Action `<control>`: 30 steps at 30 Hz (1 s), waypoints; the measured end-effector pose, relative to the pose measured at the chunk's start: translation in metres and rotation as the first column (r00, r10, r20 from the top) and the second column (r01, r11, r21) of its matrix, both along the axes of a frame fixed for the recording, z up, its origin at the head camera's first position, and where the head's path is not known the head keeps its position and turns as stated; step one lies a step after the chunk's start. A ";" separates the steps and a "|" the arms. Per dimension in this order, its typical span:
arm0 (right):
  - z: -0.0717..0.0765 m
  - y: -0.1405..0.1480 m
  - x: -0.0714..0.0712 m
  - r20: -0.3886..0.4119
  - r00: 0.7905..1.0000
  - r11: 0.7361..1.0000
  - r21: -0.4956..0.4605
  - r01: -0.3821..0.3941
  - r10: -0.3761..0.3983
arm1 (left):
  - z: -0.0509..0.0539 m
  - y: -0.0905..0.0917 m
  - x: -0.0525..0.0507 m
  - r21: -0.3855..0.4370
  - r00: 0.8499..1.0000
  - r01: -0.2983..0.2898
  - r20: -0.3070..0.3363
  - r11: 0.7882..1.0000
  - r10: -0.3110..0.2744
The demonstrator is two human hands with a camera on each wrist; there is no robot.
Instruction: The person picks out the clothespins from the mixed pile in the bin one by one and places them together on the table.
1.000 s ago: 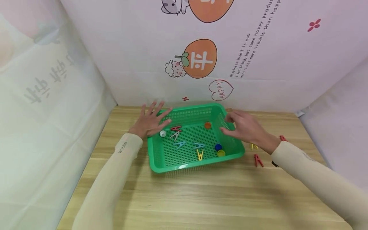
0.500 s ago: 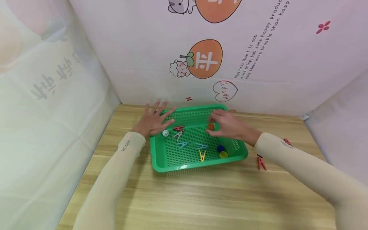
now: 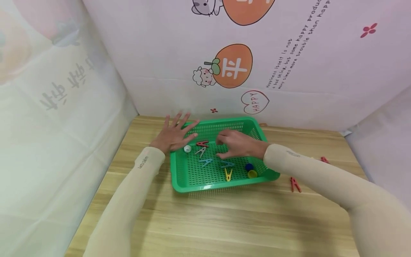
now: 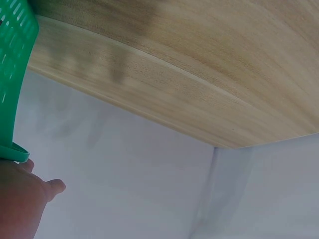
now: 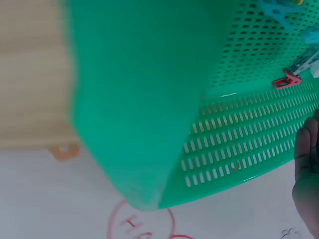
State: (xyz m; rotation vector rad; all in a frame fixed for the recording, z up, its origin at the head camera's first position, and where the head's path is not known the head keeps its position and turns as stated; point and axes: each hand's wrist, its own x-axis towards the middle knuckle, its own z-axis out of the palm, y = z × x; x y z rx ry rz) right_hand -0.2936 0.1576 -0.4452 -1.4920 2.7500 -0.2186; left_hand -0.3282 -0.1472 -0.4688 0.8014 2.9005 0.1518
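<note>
My left hand (image 3: 173,137) rests on the left rim of a green perforated basket (image 3: 205,187), its fingers spread. In the left wrist view only part of the hand shows beside the basket wall. My right hand (image 3: 237,144) is inside the basket, thumb and fingers apart, with nothing visible between them. Below and left of it lie blue clothespins (image 3: 206,162), a yellow clothespin (image 3: 228,175), a grey clothespin (image 3: 201,151) and a red clothespin (image 3: 202,144). A white cap (image 3: 187,149) lies near my left hand. A blue cap (image 3: 249,167) and a yellow cap (image 3: 252,174) sit at the basket's right.
On the wooden table (image 3: 205,225), right of the basket, lie a red clothespin (image 3: 295,184) and another red one (image 3: 324,159). My right sleeve covers part of that area. A printed wall sheet (image 3: 173,89) stands close behind the basket.
My right hand has moved left from the basket's right rim to over its middle, and the orange cap is now out of sight. My left hand stays on the rim. The view has shifted slightly.
</note>
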 end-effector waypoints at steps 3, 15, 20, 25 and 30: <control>-0.004 -0.011 -0.006 0.010 0.999 0.998 0.042 -0.043 0.042 | 0.000 -0.001 -0.001 -0.009 1.000 -0.004 -0.002 1.000 0.004; -0.026 -0.041 -0.021 0.127 0.989 0.957 0.268 -0.109 0.077 | 0.001 0.000 0.001 0.007 1.000 -0.001 -0.019 1.000 0.001; -0.033 -0.042 -0.023 0.116 0.989 0.935 0.333 -0.124 0.090 | 0.001 0.002 0.001 -0.001 1.000 0.000 -0.023 1.000 0.000; -0.040 -0.044 -0.030 0.068 0.995 0.939 0.334 -0.087 0.068 | 0.002 0.002 -0.001 -0.016 1.000 0.005 -0.018 1.000 -0.005; -0.046 -0.054 -0.034 0.025 0.998 0.954 0.293 -0.063 0.058 | 0.001 0.001 -0.001 -0.014 1.000 0.005 -0.009 1.000 -0.005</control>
